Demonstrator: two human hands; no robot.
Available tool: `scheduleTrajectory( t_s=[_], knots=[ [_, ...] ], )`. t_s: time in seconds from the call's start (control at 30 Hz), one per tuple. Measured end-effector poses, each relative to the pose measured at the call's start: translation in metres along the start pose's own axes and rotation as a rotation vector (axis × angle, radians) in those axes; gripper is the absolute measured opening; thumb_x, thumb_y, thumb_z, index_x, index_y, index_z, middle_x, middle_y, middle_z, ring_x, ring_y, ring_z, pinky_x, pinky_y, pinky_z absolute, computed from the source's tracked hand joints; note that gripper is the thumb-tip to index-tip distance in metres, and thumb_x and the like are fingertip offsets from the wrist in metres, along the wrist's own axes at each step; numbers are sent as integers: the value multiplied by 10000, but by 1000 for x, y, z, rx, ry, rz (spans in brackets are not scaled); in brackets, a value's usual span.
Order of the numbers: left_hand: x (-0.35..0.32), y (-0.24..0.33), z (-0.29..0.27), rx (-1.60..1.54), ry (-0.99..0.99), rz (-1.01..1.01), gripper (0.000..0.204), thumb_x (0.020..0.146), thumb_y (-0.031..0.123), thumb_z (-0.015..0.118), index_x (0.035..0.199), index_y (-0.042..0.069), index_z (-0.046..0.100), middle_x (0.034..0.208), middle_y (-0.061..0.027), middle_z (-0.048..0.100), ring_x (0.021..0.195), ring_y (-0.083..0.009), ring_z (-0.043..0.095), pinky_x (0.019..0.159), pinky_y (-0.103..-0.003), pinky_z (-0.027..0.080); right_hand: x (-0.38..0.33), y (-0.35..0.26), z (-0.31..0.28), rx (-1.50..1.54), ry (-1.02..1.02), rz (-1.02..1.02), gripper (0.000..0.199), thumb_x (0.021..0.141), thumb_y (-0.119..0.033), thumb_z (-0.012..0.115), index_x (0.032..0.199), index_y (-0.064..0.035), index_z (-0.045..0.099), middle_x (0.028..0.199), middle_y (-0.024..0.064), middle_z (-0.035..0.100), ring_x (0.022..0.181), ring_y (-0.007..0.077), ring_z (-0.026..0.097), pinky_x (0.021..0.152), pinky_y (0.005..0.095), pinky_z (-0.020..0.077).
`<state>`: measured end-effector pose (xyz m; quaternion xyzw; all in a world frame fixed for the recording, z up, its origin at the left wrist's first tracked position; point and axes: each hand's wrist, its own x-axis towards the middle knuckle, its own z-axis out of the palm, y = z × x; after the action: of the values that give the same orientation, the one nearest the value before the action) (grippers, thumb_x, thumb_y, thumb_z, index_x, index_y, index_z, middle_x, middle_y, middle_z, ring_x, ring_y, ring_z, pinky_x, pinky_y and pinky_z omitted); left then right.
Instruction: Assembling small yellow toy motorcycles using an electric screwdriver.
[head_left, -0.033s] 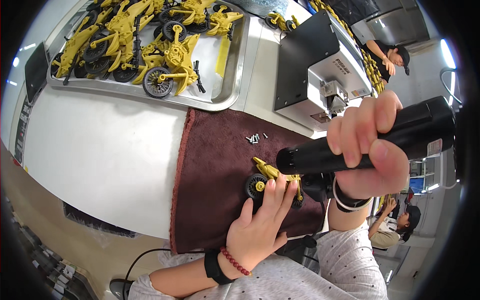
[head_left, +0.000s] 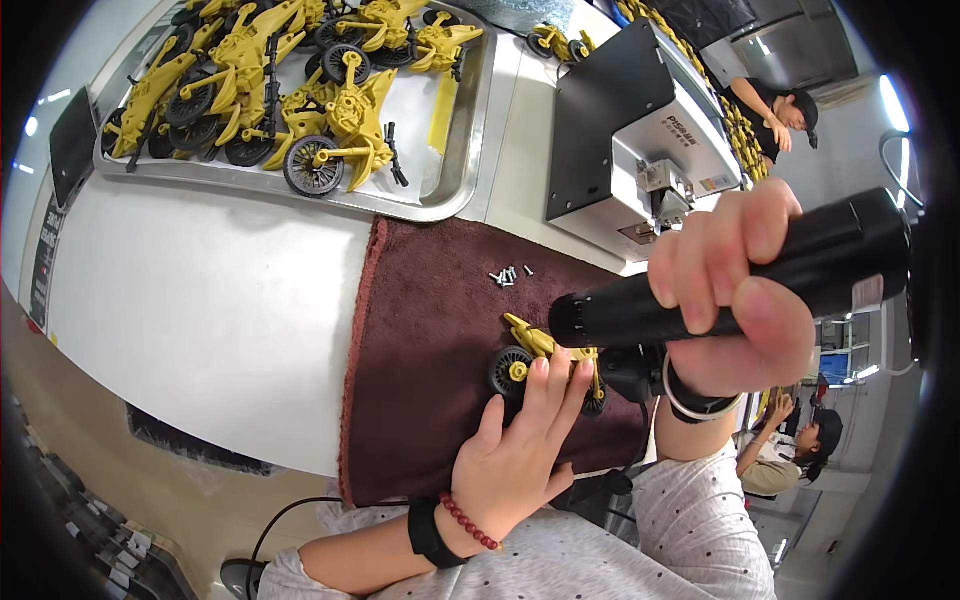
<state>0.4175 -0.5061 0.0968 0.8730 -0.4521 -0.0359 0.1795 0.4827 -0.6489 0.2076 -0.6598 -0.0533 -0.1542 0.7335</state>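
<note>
My right hand (head_left: pixel 745 285) is wrapped round a black electric screwdriver (head_left: pixel 620 312), whose wide end slants down over the dark red cloth (head_left: pixel 430 400). Beneath that end lies a yellow toy motorcycle (head_left: pixel 530 337) with black wheels. My left hand (head_left: pixel 515 455) rests its outstretched fingertips on the motorcycle's near side, partly covering it. The screwdriver body and my fingers hide much of the toy, and I cannot see whether a bit touches it. A few small silver screws (head_left: pixel 508 277) lie loose on the cloth beyond the toy.
A metal tray (head_left: pixel 440 205) of yellow toy motorcycles stands at the far left. Beyond the cloth sits a black and grey machine (head_left: pixel 640 130) with a metal front fitting. White tabletop (head_left: pixel 200 300) extends leftward. Two other people (head_left: pixel 775 120) are at the right.
</note>
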Motion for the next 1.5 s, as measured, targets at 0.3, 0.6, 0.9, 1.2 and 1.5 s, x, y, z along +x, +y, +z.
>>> scheduleTrajectory(
  t_s=[0.3, 0.6, 0.9, 1.2, 1.5],
  knots=[
    [0, 0, -2, -48, 11, -5, 834, 607, 538, 591, 1336, 198, 372, 1413, -52, 316, 1287, -159, 269, 981, -381, 163, -1, 2, 0, 24, 28, -3, 290, 643, -85, 570, 894, -46, 429, 713, 56, 486, 500, 141, 466, 549, 296, 394],
    [-1, 0, -3, -83, 25, -9, 856, 613, 528, 595, 1363, 215, 327, 1383, -11, 352, 1266, -157, 292, 997, -394, 155, -12, -5, -25, 112, -234, -196, 379, 669, -38, 612, 1014, -58, 457, 917, 100, 521, 580, 148, 534, 557, 290, 432],
    [0, -1, -4, -113, 28, -5, 872, 600, 522, 604, 1367, 218, 322, 1395, -19, 339, 1280, -154, 279, 996, -387, 162, -5, -8, -18, 52, -271, -123, 283, 663, -11, 570, 884, -100, 418, 763, 26, 489, 534, 137, 500, 569, 298, 410],
    [4, -1, -4, -120, 28, -8, 832, 574, 517, 629, 1310, 201, 403, 1418, -43, 309, 1291, -166, 274, 961, -375, 206, -2, 1, -4, 17, 11, 15, 247, 667, -44, 573, 847, -65, 406, 634, 27, 451, 489, 136, 451, 535, 295, 388],
    [1, -3, -1, -84, 70, 9, 862, 577, 536, 624, 1332, 197, 381, 1404, -34, 330, 1242, -174, 327, 949, -369, 222, -15, -12, -4, 12, 144, -201, 467, 700, -103, 546, 1139, 5, 432, 894, 62, 480, 551, 114, 432, 554, 276, 355]
  ],
)
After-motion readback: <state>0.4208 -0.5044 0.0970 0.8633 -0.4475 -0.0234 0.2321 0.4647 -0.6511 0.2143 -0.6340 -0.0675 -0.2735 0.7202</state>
